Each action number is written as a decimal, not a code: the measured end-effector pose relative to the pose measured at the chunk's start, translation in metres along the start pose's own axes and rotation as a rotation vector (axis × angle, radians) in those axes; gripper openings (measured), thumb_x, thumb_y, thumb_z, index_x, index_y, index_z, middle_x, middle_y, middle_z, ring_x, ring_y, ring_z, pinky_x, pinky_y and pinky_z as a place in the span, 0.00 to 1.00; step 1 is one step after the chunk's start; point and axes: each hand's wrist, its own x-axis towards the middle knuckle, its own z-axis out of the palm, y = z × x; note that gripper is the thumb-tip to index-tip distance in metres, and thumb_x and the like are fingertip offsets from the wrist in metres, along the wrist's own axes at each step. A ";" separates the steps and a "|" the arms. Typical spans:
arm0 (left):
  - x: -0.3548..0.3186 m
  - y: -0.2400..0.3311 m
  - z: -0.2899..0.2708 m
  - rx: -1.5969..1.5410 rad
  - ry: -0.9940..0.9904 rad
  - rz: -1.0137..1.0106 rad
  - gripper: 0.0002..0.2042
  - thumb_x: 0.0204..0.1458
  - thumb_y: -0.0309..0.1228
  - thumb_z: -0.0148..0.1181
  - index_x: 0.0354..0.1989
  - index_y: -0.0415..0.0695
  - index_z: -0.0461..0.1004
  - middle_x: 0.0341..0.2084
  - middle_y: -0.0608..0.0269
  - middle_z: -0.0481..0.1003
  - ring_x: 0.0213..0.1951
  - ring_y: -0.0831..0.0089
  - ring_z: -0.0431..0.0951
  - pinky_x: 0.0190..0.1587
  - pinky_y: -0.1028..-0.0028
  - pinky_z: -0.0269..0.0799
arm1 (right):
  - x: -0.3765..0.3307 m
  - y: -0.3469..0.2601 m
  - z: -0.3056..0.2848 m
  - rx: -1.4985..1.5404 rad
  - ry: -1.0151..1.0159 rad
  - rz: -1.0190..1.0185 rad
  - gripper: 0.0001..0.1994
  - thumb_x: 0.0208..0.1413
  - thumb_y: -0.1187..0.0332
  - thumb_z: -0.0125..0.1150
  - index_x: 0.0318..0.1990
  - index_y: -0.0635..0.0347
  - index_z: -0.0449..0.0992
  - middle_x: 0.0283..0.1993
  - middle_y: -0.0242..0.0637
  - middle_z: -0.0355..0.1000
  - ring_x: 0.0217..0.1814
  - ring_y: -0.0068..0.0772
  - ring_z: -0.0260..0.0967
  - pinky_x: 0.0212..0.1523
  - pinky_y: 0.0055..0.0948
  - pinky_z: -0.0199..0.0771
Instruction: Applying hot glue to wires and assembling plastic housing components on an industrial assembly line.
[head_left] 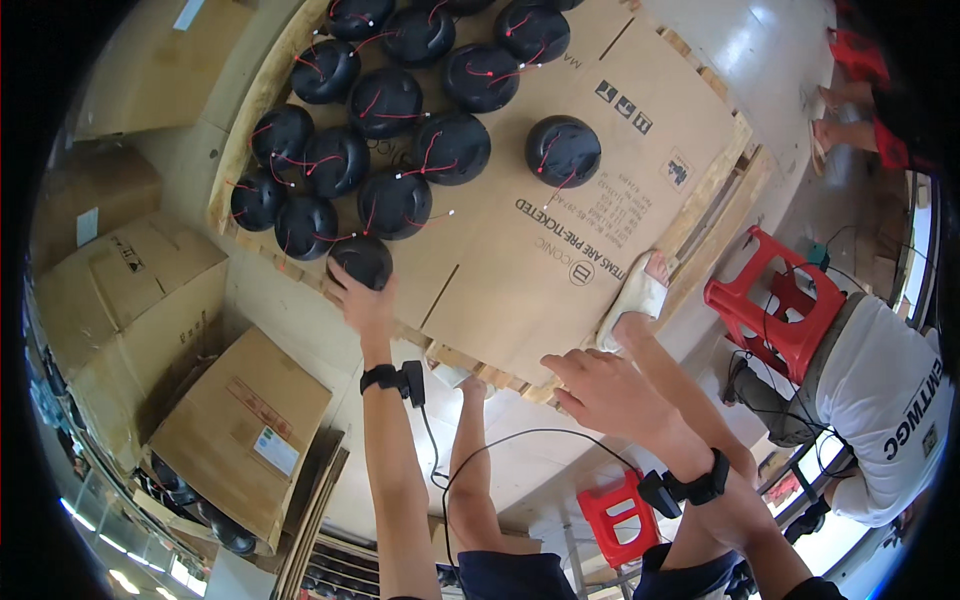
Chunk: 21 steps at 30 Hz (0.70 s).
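My left hand (362, 302) grips the near side of a black round dome (363, 261) at the near left edge of a flattened cardboard sheet (480, 270). The fingers curl around the dome's rim, and its underside is hidden. Beyond it, several similar black domes (395, 203) with thin red wires and small white connectors stand close together. One more black dome (563, 151) sits apart to the right. My right hand (620, 392) hovers near the front edge of the cardboard, fingers stretched and apart, holding nothing. Each wrist wears a black strap with a small box.
The cardboard lies on a wooden pallet (712, 215); my foot in a white slipper (638, 295) is on its right part. Cardboard boxes (240, 430) stand at left. Red stools (775, 300) and a seated person in a white shirt (885, 410) are at right. A cable (530, 432) links my wrists.
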 end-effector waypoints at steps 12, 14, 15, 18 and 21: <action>-0.031 0.148 -0.026 -0.017 -0.367 0.847 0.47 0.42 0.32 0.73 0.70 0.42 0.50 0.59 0.41 0.64 0.62 0.43 0.62 0.64 0.57 0.63 | -0.006 0.015 -0.018 -0.011 0.129 -0.052 0.14 0.54 0.65 0.61 0.45 0.59 0.72 0.35 0.41 0.73 0.39 0.43 0.76 0.39 0.39 0.77; -0.052 0.231 -0.020 -0.092 -0.433 0.945 0.54 0.37 0.34 0.77 0.72 0.47 0.46 0.64 0.41 0.58 0.63 0.41 0.62 0.63 0.54 0.65 | -0.009 0.025 -0.025 0.028 0.185 -0.038 0.12 0.53 0.65 0.62 0.43 0.59 0.72 0.34 0.41 0.74 0.38 0.44 0.77 0.38 0.40 0.77; -0.057 0.264 -0.019 -0.098 -0.432 0.978 0.54 0.37 0.34 0.77 0.72 0.47 0.46 0.64 0.41 0.58 0.63 0.41 0.62 0.63 0.54 0.65 | -0.011 0.030 -0.031 0.038 0.192 -0.031 0.13 0.53 0.63 0.63 0.41 0.60 0.73 0.33 0.41 0.74 0.37 0.44 0.77 0.36 0.39 0.78; -0.056 0.321 -0.002 0.151 -0.397 0.711 0.62 0.31 0.37 0.81 0.75 0.56 0.41 0.68 0.40 0.51 0.64 0.38 0.61 0.62 0.51 0.67 | -0.010 0.040 -0.035 0.049 0.206 -0.013 0.15 0.50 0.60 0.65 0.39 0.60 0.74 0.34 0.41 0.75 0.37 0.43 0.78 0.34 0.39 0.78; -0.041 0.342 0.028 0.279 -0.501 0.444 0.64 0.31 0.37 0.82 0.75 0.62 0.36 0.69 0.38 0.47 0.64 0.35 0.61 0.60 0.49 0.70 | -0.017 0.046 -0.048 0.084 0.214 -0.018 0.16 0.47 0.62 0.67 0.41 0.60 0.74 0.33 0.42 0.75 0.37 0.43 0.78 0.33 0.38 0.78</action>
